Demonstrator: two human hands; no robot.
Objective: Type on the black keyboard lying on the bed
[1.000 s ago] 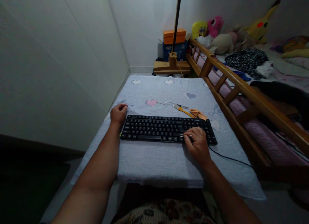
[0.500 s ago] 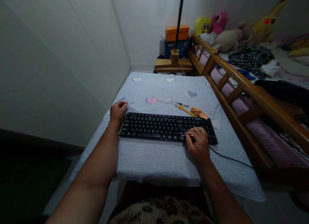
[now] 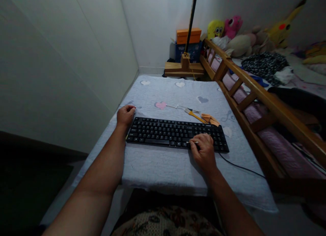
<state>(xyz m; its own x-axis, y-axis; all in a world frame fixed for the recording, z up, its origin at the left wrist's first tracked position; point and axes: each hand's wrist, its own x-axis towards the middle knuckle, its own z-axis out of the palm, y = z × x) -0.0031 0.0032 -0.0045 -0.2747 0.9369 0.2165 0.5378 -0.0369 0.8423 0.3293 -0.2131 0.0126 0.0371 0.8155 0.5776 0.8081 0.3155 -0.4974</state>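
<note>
The person wears a cream, dark-reddish patterned garment point(image 3: 165, 225).

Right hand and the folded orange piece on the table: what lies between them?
In the head view, the upper right part of the black keyboard, with number-pad keys, lies between the right hand and the folded orange piece.

Bare tablecloth point(image 3: 163, 168) leaves me room this side of the keyboard point(image 3: 158, 132); past it, the brush point(image 3: 196, 116) and orange cloth point(image 3: 211, 120) block my right hand point(image 3: 203, 149).
</note>
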